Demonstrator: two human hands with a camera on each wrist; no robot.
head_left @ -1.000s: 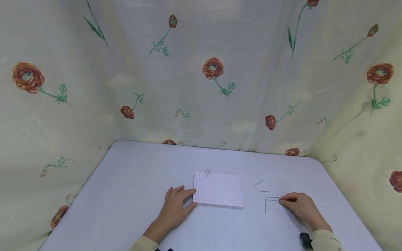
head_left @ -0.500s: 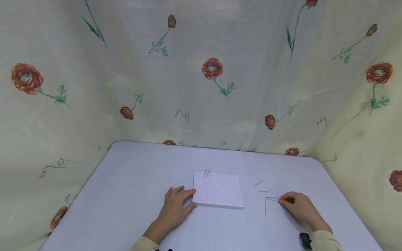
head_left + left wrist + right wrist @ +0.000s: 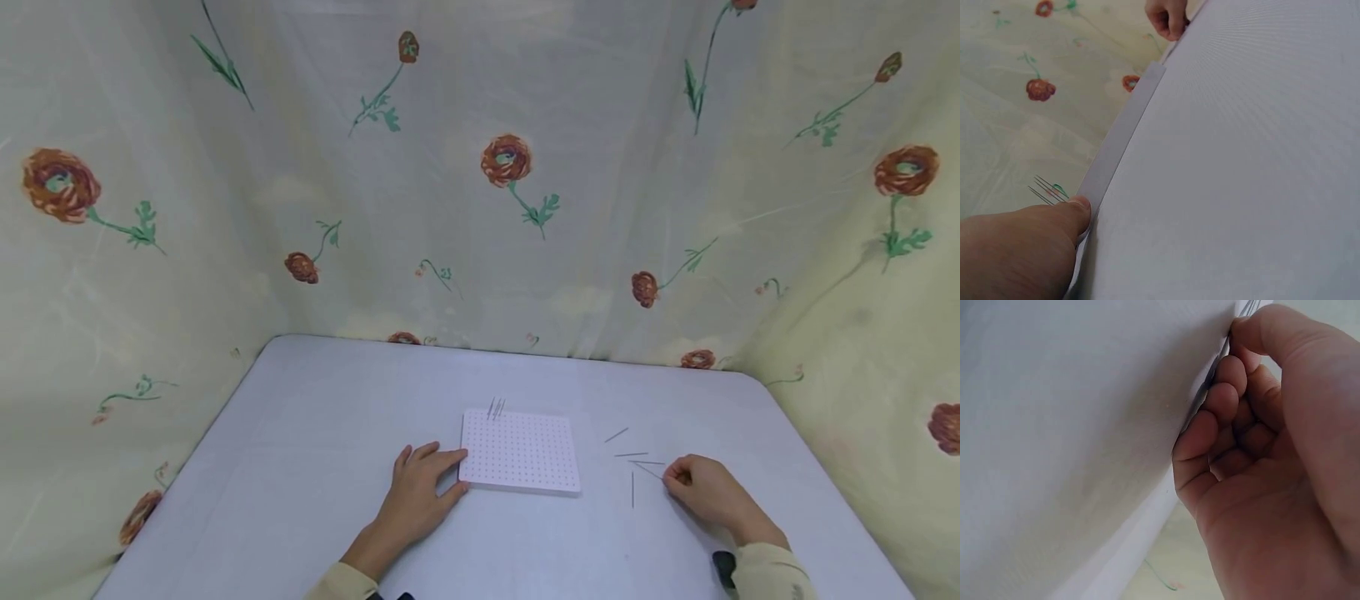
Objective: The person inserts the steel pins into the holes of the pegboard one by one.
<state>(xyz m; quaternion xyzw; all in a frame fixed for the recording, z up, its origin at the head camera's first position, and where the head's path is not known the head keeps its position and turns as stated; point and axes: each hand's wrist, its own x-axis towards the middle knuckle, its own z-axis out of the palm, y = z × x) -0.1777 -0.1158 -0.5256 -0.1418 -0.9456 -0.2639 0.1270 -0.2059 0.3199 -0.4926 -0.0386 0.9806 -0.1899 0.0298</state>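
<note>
A white pegboard (image 3: 520,451) lies flat on the table, with a few thin pins (image 3: 496,408) standing at its far left corner. My left hand (image 3: 431,479) lies flat with straight fingers against the board's left edge; the left wrist view shows its thumb (image 3: 1054,231) at the board's edge (image 3: 1122,134). My right hand (image 3: 671,477) is curled on the table to the right of the board and pinches the end of a thin pin (image 3: 648,472). The right wrist view shows the curled fingers (image 3: 1210,425) pressed to the table.
Loose pins (image 3: 632,455) lie on the pale table (image 3: 315,433) between the board and my right hand, one of them pointing toward me (image 3: 632,489). Flowered cloth (image 3: 510,208) hangs round the back and both sides. A dark band (image 3: 723,567) sits at my right wrist.
The right hand has shifted slightly left, and the pin at its fingertips has swung from level to slanted. The left hand and the board have stayed put.
</note>
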